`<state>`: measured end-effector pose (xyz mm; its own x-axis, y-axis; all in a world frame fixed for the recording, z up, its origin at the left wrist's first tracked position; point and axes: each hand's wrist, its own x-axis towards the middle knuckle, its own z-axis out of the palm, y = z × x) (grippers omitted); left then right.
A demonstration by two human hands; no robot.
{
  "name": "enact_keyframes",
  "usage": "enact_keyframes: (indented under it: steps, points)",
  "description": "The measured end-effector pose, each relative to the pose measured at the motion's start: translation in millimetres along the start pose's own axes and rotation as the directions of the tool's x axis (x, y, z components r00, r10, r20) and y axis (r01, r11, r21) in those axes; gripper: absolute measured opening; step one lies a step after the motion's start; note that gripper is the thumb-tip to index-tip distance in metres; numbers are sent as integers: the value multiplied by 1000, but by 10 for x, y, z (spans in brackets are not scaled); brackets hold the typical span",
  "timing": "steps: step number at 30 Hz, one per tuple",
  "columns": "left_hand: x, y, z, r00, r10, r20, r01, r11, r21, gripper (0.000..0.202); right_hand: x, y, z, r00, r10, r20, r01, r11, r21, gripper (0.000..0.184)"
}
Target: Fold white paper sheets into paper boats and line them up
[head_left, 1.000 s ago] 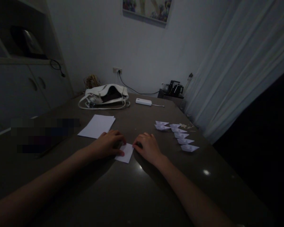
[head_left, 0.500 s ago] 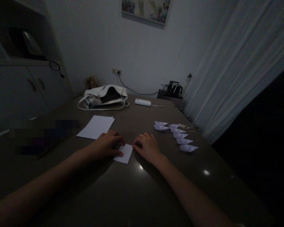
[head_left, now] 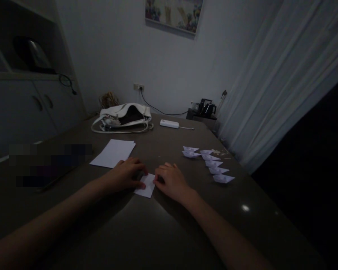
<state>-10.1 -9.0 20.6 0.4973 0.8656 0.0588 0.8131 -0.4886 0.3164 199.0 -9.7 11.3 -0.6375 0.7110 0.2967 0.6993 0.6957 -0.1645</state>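
A small folded white paper lies on the dark table in front of me. My left hand rests on its left part, fingers curled and pressing it down. My right hand sits at its right edge, fingers bent with the tips against the paper. Part of the sheet is hidden under both hands.
A stack of white sheets lies behind my left hand. Several folded paper boats line up at the right. Farther back are a white handbag and a white power bank. A curtain hangs on the right.
My right hand has slid left up to the paper's right edge, closing the gap to my left hand. The view shifted slightly.
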Motion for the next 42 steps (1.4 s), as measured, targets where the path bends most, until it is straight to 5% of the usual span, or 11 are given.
enact_keyframes:
  steps: [9, 16, 24, 42]
  points:
    - [18, -28, 31, 1000, -5, -6, 5, 1000, 2, 39, -79, -115, -123, 937, -313, 157, 297, 948, 117, 3]
    - [25, -41, 34, 1000, -6, 7, 6, 1000, -20, 41, -22, 78, -34, 992, -115, 43, 118, 991, -57, 7]
    - [33, -42, 29, 1000, -17, 22, 18, 1000, -23, 42, 29, 146, 69, 996, 69, -49, -72, 996, -59, 7]
    - [33, -26, 60, 997, 51, -57, -53, 998, -33, 43, 18, 195, 84, 991, 112, -76, -106, 992, 71, 19]
